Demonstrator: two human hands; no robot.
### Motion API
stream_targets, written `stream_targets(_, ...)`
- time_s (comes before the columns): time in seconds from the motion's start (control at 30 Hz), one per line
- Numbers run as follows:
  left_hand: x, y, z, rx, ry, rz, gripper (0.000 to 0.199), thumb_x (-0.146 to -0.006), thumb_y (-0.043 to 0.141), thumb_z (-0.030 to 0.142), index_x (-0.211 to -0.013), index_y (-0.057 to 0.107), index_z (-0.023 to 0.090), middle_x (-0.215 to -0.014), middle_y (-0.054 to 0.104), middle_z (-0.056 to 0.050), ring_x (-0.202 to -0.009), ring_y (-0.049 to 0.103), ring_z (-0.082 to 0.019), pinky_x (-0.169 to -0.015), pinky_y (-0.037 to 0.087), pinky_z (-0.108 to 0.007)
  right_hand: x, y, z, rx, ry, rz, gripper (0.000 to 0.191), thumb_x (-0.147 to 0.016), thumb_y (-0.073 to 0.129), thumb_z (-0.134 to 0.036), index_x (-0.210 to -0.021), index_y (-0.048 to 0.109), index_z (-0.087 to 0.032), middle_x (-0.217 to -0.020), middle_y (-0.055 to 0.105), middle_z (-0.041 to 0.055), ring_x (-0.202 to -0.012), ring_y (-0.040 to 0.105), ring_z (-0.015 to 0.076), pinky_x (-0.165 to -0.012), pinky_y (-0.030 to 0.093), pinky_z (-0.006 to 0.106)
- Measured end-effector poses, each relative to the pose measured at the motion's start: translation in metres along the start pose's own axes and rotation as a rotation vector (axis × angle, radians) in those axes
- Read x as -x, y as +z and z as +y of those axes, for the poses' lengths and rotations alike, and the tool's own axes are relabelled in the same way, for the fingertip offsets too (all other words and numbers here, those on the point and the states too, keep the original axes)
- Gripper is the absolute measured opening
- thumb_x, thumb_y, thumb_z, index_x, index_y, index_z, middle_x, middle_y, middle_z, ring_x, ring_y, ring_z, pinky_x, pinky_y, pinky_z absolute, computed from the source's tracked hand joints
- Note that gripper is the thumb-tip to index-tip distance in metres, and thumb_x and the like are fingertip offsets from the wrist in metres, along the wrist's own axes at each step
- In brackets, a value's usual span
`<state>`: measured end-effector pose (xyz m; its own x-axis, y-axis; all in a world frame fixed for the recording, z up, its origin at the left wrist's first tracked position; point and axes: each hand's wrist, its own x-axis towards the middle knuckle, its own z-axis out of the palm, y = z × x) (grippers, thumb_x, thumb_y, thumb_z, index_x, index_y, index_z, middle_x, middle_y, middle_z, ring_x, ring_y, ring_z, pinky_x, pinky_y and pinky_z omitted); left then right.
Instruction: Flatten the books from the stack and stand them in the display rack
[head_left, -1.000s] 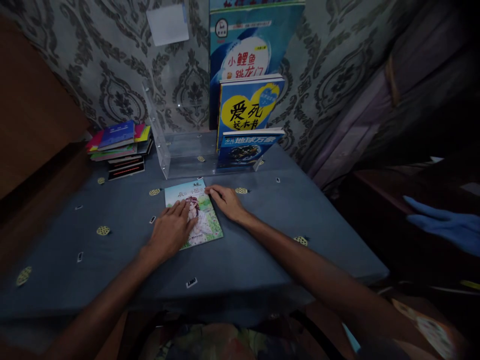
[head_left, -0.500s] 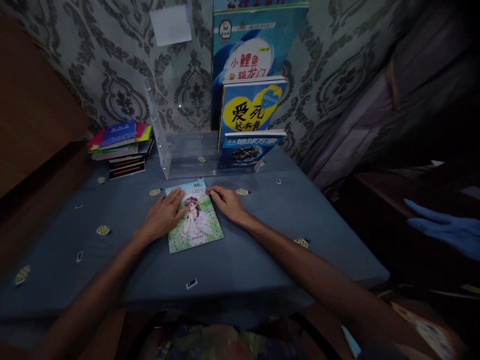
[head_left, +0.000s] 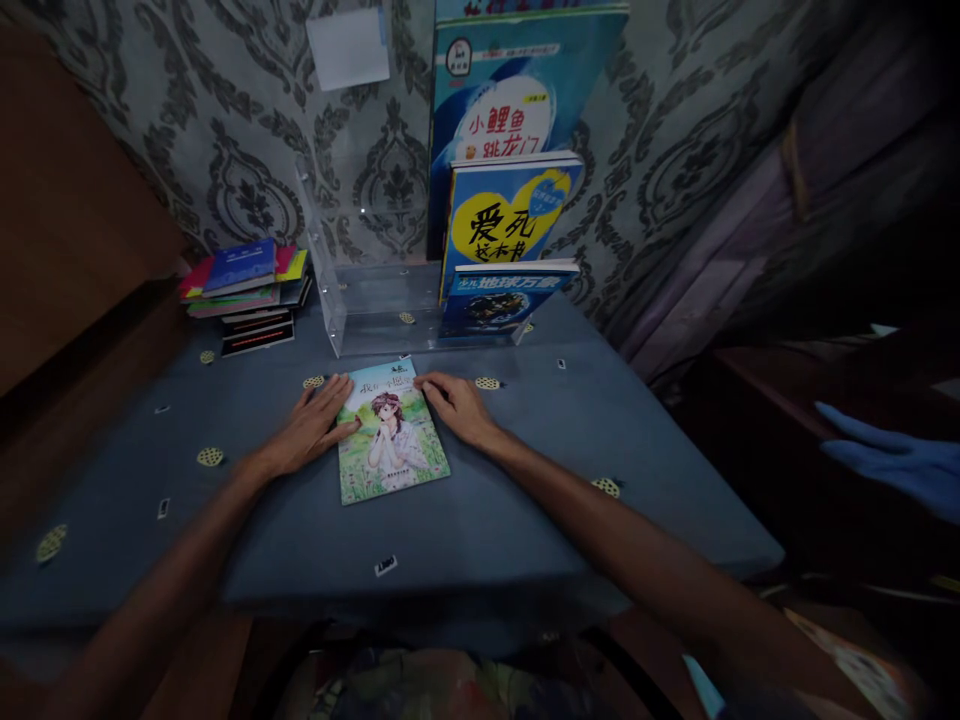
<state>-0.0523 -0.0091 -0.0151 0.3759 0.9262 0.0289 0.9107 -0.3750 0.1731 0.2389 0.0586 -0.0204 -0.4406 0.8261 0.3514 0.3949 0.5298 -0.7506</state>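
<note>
A thin book (head_left: pixel 394 440) with a drawn figure in a green meadow on its cover lies flat on the blue tablecloth. At its left edge rests my left hand (head_left: pixel 309 428), fingers spread, the thumb and fingertips touching the cover. My right hand (head_left: pixel 459 405) lies by the book's upper right edge, its fingertips at the border and nothing held in it. Behind the book stands a clear acrylic rack (head_left: pixel 334 320). Its right side carries a blue book (head_left: pixel 506 300), a blue-and-yellow book (head_left: pixel 495 220) and a taller teal book (head_left: pixel 525 60).
A pile of several books (head_left: pixel 244 270) sits at the table's back left. The patterned wall (head_left: pixel 255 180) with a pinned white paper (head_left: pixel 349 50) rises behind. Blue gloves (head_left: pixel 892 455) lie on a dark surface at the right, beside a curtain (head_left: pixel 697 240).
My left hand has slid left, off most of the cover to the book's left edge, uncovering more of the title. My right hand stays at the right edge. The view has shifted slightly.
</note>
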Motion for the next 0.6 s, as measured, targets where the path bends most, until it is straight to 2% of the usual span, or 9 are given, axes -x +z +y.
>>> stream_targets(0.27,0.023,-0.002,0.01,0.013,0.098,-0.004,0.073,-0.103,0.023,0.064,-0.164,0.008,0.026,-0.168,0.02,-0.009,-0.156,0.015,-0.028,-0.125,0.018,-0.052,0.001,0.0,-0.001,0.013,0.007,0.002,0.029,-0.098,0.049,-0.026,-0.112,0.074,-0.021,-0.107,0.078,0.0066,-0.097,0.071,0.0234,-0.085,0.051,0.034)
stream_targets(0.6,0.054,-0.01,0.044,-0.005,0.194,-0.028,0.071,-0.106,0.033,0.054,-0.162,-0.007,0.035,-0.169,0.017,-0.005,-0.155,0.018,-0.028,-0.125,0.02,-0.053,0.001,0.0,-0.002,0.016,0.018,-0.005,0.029,-0.098,0.049,-0.025,-0.112,0.074,-0.02,-0.109,0.077,0.0073,-0.098,0.071,0.0228,-0.086,0.051,0.033)
